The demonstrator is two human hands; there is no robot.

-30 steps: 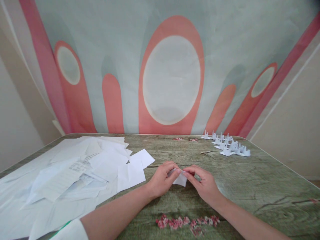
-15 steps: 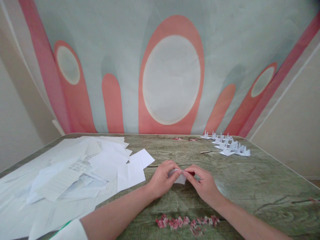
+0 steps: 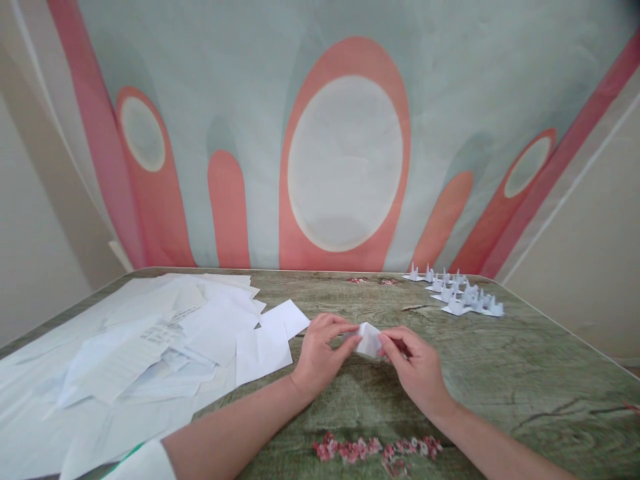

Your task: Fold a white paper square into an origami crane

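A small piece of folded white paper (image 3: 369, 341) is held between my two hands, just above the middle of the table. My left hand (image 3: 324, 350) pinches its left side between thumb and fingers. On the opposite side, my right hand (image 3: 411, 360) grips the edge with thumb and forefinger. The paper's creases are too small to make out fully, and the fingertips behind it are partly hidden.
Loose white paper sheets (image 3: 125, 360) are heaped over the left side of the wood-patterned table (image 3: 500, 380). Several folded paper cranes (image 3: 470, 297) stand in rows at the back right. A painted backdrop (image 3: 260, 100) rises behind the table's far edge.
The folded paper has been turned and raised a little, so more of its face shows. My hands have moved slightly apart, both still gripping it.
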